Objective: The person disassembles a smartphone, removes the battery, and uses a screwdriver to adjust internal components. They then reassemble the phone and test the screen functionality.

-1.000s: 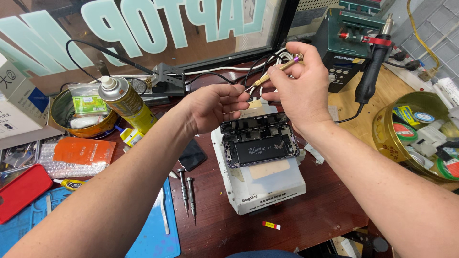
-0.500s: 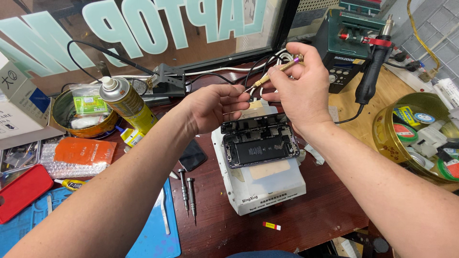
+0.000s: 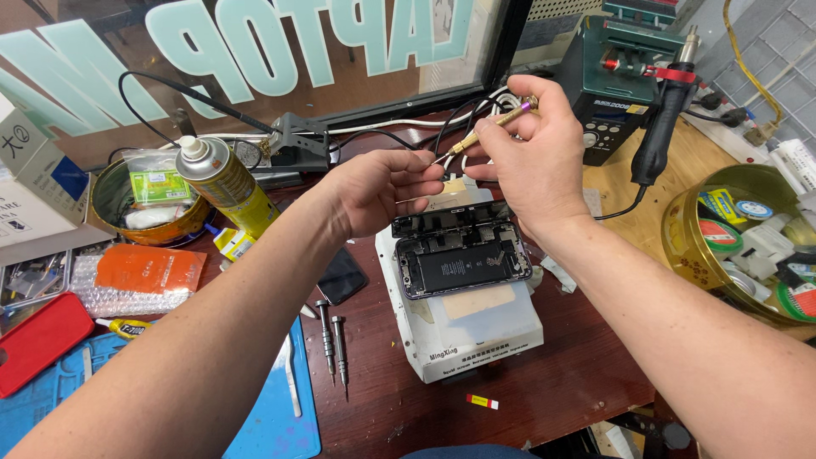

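An opened phone (image 3: 463, 259) with its dark battery showing lies on a white box-shaped platform (image 3: 476, 327) at the middle of the wooden bench. Above its far edge, my right hand (image 3: 531, 157) grips a thin gold precision screwdriver (image 3: 484, 132) whose tip points left. My left hand (image 3: 378, 187) is pinched at that tip, fingertips together on something too small to make out. Both hands hover just over the phone's upper end.
A yellow-green spray can (image 3: 223, 183) and a round tin (image 3: 136, 204) stand at the left. Two screwdrivers (image 3: 336, 344) lie beside a blue mat (image 3: 272, 408). A hot-air station (image 3: 625, 72) with its handle (image 3: 667, 110) stands at the back right, a gold tin of tape rolls (image 3: 748, 238) at the right.
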